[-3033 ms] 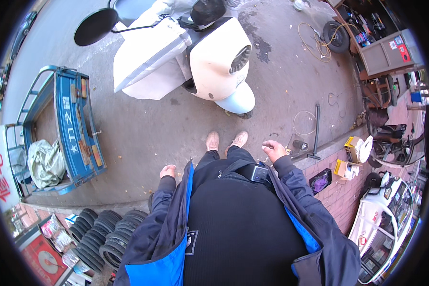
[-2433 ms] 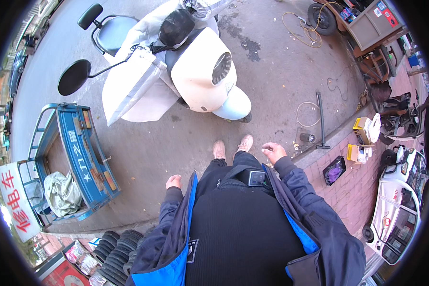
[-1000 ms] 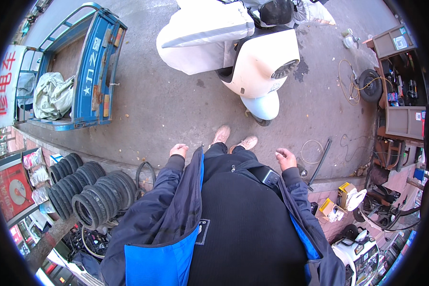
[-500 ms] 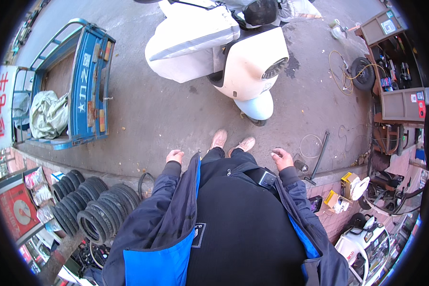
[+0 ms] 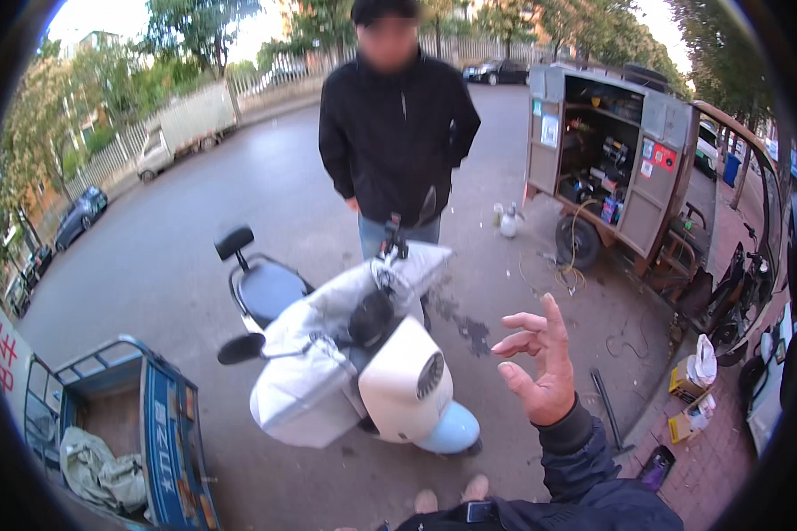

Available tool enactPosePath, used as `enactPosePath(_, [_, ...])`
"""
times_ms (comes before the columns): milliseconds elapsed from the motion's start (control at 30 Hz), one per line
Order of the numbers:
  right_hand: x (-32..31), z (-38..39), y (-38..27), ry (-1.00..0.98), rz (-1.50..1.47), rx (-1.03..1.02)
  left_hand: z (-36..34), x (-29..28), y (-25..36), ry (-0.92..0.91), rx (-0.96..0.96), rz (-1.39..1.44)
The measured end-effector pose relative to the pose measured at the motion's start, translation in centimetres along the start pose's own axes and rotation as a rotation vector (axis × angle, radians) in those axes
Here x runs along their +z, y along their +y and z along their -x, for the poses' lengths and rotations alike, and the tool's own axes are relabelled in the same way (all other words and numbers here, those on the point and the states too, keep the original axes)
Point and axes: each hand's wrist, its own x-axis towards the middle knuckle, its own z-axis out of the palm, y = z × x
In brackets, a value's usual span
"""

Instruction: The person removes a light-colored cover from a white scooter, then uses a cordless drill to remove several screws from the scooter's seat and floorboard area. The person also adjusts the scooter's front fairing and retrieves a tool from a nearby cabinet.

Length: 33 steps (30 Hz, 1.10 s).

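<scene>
My right hand is raised in front of me, fingers apart and slightly curled, with nothing in it. Left of the hand and beyond it stands an electric scooter with a cream front panel and a light blue front mudguard. A white-grey wind cover drapes over its handlebars, and its dark seat shows behind. My left hand is out of the picture. On the scooter's far side, a person in a black jacket faces me.
A blue cargo tricycle bed holding a pale tarp stands at the left. At the right is an open tool trailer with a yellow hose by its wheel. A metal bar and yellow boxes lie nearer.
The view has tilted up, bringing the person, the street and the trailer into sight. My right hand has risen from my side with its fingers spreading. My left hand has left the picture.
</scene>
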Motion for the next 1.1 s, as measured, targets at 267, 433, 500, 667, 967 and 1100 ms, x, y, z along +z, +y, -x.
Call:
enactPosePath(267, [0.2,4.0,2.2,-0.202,0.025,0.337,-1.3,-3.1,5.3,0.415,0.042,0.730])
enactPosePath(433, [-2.1,6.1,2.9,-0.194,0.058,0.453,-1.3,-4.5,7.9,0.397,0.129,0.917])
enactPosePath(500, [-3.4,6.3,3.3,-0.174,0.058,0.457,-0.8,-5.1,9.6,0.364,0.126,0.994])
enactPosePath(667, [-8.4,7.2,6.4,-0.130,0.043,0.497,1.2,-6.3,15.5,0.351,0.155,1.026])
enactPosePath(967, [-25.8,10.9,15.6,-0.542,0.210,0.798,10.3,-6.4,33.6,0.336,0.223,1.149])
enactPosePath(1100, [-32.8,11.8,20.3,-0.537,0.216,0.796,13.4,-8.4,40.0,0.348,0.324,1.215])
